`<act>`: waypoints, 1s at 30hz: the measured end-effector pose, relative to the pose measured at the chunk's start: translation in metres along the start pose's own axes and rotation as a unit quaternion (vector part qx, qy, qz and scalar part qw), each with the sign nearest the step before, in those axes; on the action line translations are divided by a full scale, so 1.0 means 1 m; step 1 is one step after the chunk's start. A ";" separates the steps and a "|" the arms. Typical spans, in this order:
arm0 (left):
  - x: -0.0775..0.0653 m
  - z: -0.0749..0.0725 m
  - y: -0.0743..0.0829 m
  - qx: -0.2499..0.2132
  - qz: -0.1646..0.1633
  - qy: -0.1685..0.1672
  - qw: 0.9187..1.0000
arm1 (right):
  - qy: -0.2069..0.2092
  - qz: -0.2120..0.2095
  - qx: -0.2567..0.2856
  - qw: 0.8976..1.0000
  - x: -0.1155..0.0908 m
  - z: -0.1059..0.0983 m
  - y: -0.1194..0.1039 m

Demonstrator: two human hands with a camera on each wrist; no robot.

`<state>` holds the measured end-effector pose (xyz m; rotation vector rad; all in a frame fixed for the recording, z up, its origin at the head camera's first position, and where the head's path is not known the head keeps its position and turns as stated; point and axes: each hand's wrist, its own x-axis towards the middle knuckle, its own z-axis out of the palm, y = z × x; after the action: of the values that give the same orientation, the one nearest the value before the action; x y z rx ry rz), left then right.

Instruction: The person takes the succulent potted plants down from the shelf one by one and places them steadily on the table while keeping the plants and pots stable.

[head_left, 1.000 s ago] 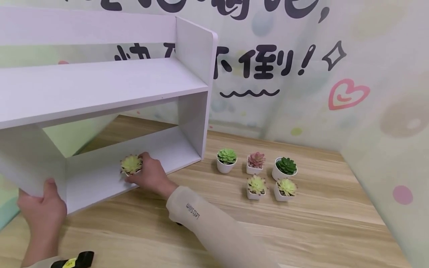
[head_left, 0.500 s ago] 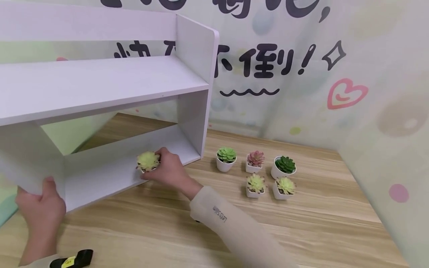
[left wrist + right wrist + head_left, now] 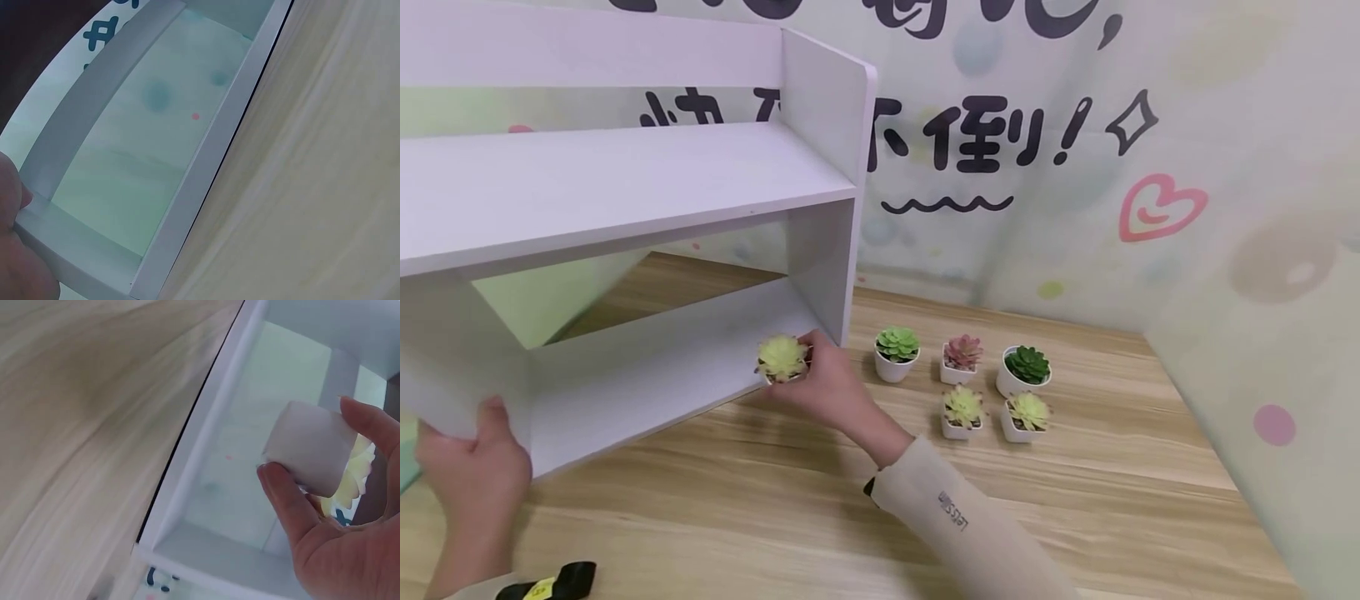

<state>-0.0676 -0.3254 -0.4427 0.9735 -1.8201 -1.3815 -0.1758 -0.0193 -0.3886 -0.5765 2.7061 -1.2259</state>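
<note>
A pale yellow-green succulent (image 3: 781, 358) in a small white pot (image 3: 309, 444) is pinched between the thumb and fingers of my right hand (image 3: 835, 387). It is at the front of the lower compartment of a white shelf unit (image 3: 625, 179); in the right wrist view, the pot hangs tilted in the fingers with its smooth base showing. At the unit's left end, my left hand (image 3: 478, 467) grips the front edge of the side panel (image 3: 463, 350), thumb on its inner face. The left wrist view shows only part of that hand (image 3: 19, 250) at its edge.
Right of the unit, several potted succulents stand on the wooden table (image 3: 1112, 492): light green (image 3: 897, 343), reddish (image 3: 962, 352), dark green (image 3: 1027, 365), and two yellow-green ones (image 3: 962, 406). A printed wall sheet (image 3: 1060, 250) closes off the back and right.
My right hand has carried the yellow-green succulent rightward along the lower shelf's front. My left hand keeps its grip on the side panel. The head view has shifted slightly.
</note>
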 end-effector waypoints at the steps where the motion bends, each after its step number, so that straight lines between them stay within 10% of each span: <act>1: 0.000 0.000 -0.001 -0.001 0.000 0.001 1.000 | 0.001 0.001 0.001 1.000 -0.002 -0.003 0.002; 30: 0.009 -0.001 -0.007 0.013 -0.042 -0.024 0.999 | 0.062 0.099 -0.138 0.984 -0.036 -0.042 0.076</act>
<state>-0.0703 -0.3351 -0.4487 1.0500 -1.8565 -1.4468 -0.1759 0.0692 -0.4189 -0.2540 2.9758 -0.8743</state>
